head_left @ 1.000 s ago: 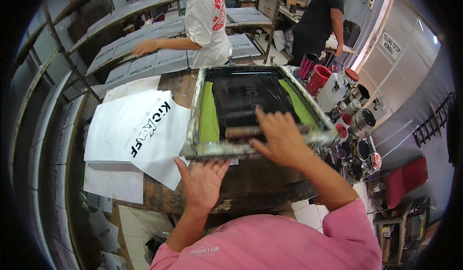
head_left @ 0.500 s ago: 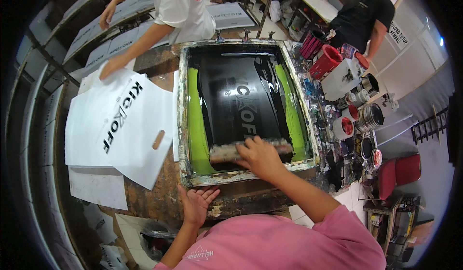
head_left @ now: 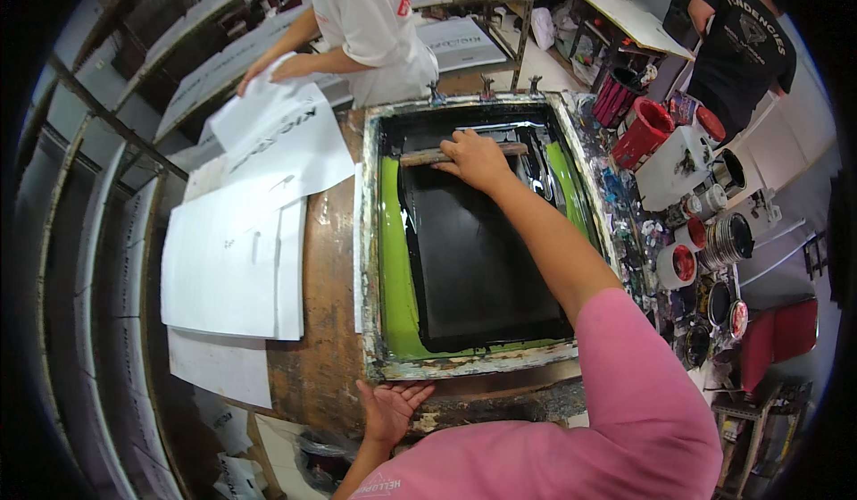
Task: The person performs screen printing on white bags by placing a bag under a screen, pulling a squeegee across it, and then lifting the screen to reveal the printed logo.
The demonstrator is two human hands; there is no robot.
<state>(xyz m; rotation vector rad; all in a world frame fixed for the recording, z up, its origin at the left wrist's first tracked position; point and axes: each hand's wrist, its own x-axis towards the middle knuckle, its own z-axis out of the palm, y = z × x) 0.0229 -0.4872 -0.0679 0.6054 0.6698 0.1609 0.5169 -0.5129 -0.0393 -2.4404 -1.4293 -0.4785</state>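
Observation:
My right hand (head_left: 475, 161) is closed around the wooden grip of a squeegee (head_left: 421, 158) near the far end of a screen-printing frame (head_left: 371, 259). Black ink (head_left: 486, 277) covers the middle of the mesh, with bright green strips (head_left: 399, 295) along both sides. Palm up with its fingers stretched out, my left hand (head_left: 390, 412) holds nothing and rests at the frame's near left edge; whether the fingertips touch its underside I cannot tell. White sheets under the frame show only as a thin edge at its left.
A stack of white bags (head_left: 232, 268) lies left on the wooden table (head_left: 326, 295). Beyond it a co-worker in white lifts a printed white bag (head_left: 290, 138). Ink cans and a red bucket (head_left: 643, 134) crowd the right side. A person in black (head_left: 745, 45) stands far right.
My right hand has pushed the squeegee from the near end to the far end, and black ink now hides the lettering. The co-worker has lifted the printed bag off the stack.

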